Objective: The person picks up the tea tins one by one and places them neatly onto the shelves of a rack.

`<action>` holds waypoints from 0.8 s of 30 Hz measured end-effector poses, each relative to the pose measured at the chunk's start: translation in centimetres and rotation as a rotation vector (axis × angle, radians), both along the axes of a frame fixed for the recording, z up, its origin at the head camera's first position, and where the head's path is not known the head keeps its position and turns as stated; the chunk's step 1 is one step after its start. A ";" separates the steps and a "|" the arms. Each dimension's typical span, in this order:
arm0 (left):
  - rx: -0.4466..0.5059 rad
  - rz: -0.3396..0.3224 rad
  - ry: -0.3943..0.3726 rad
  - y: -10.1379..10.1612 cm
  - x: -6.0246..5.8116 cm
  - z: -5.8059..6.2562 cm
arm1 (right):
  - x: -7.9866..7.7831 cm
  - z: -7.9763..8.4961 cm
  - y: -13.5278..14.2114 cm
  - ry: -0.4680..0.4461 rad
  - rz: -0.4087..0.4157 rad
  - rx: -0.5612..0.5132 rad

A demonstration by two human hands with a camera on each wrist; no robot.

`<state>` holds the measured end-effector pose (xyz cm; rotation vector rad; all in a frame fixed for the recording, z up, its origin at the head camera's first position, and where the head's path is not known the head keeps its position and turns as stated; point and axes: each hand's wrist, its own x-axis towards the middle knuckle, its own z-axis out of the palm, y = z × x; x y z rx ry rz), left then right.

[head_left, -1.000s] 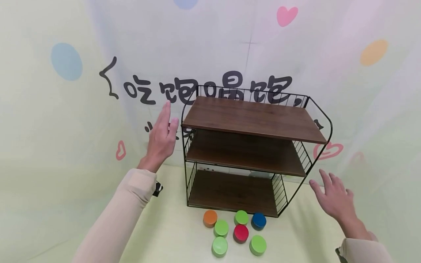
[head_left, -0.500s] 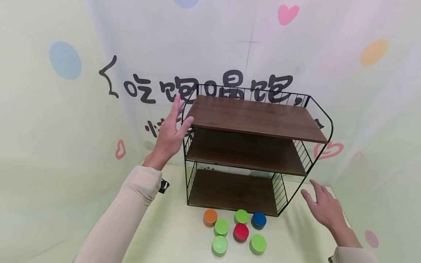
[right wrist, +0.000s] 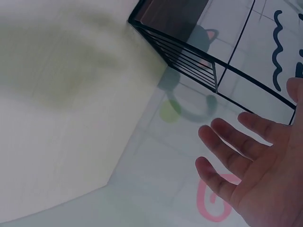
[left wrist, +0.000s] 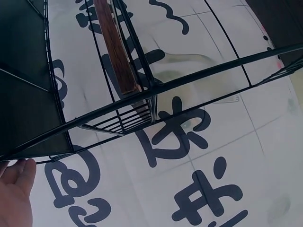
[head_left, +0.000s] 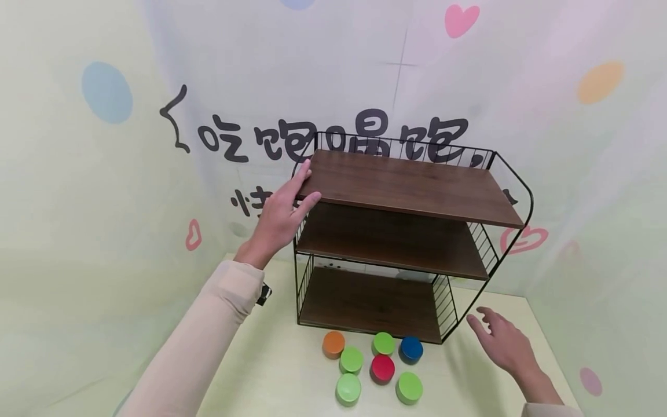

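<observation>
A three-tier shelf rack point(head_left: 411, 182) with brown wooden boards and a black wire frame stands in the middle of the head view. My left hand point(head_left: 278, 217) is at its upper left corner, thumb extended over the front edge of the top board and fingers along the side rail. The left wrist view has the fingertips of that hand point(left wrist: 18, 184) right at the black frame. To the right of the rack's lower side frame, my right hand point(head_left: 505, 341) holds nothing; its fingers point(right wrist: 232, 158) are spread and slightly bent in the right wrist view.
In front of the rack lie several round lids: orange point(head_left: 333, 344), red point(head_left: 383, 369), blue point(head_left: 411, 350) and green ones point(head_left: 409, 387). They stand on a pale table point(head_left: 271, 370). A printed cloth point(head_left: 208, 52) hangs behind and at both sides.
My left hand has moved right onto the rack's upper left corner. My right hand has come down and left, closer to the lower right side. The rack and lids stay in place.
</observation>
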<state>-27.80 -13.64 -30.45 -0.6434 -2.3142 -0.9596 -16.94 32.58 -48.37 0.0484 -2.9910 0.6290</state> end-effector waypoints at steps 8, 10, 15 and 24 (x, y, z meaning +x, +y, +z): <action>-0.001 0.006 0.005 0.0 0.0 -0.1 | 0.0 -1.3 -1.1 -0.055 0.005 -0.010; 0.000 0.013 0.009 0.0 0.0 -0.2 | 0.0 -1.6 -1.5 -0.070 0.014 -0.013; 0.011 0.022 0.024 0.2 0.0 -0.4 | 0.0 -2.5 -2.3 -0.099 0.033 -0.012; 0.006 0.018 0.050 0.3 -0.2 -0.5 | 0.2 -5.1 -4.1 -0.155 0.121 -0.018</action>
